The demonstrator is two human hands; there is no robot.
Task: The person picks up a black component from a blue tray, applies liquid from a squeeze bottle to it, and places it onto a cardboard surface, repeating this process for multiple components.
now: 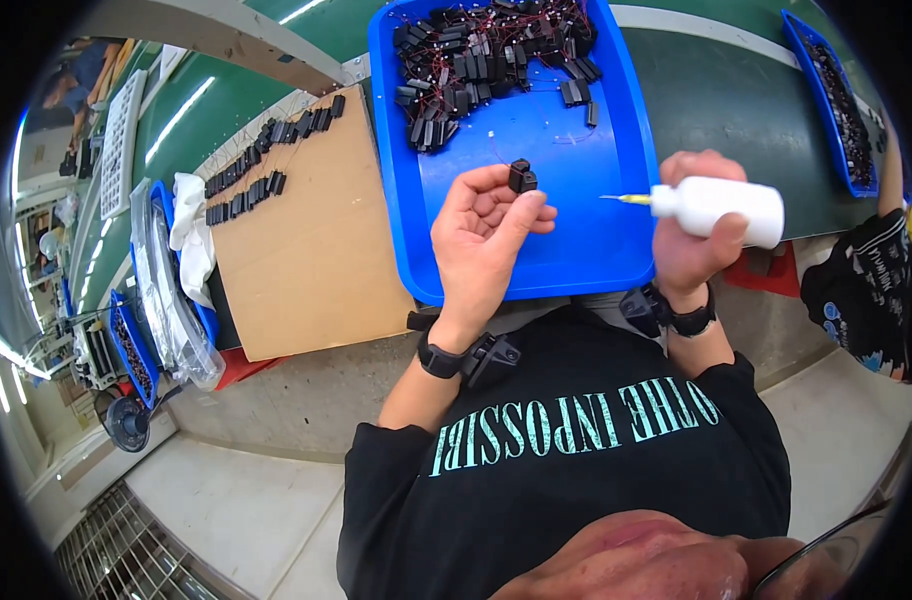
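Between the thumb and fingers of my left hand is a small black block-shaped part, held above the near half of a blue tray. A thin wire seems to run from it. My right hand is wrapped round a white squeeze bottle, tipped on its side. The bottle's thin needle tip points left toward the black part and stays apart from it. Many similar black parts with red wires lie heaped at the tray's far end.
On a cardboard sheet at left, black parts lie in rows. Beyond it are a white cloth and plastic bags. At far right another person works by a second blue tray. A small fan stands lower left.
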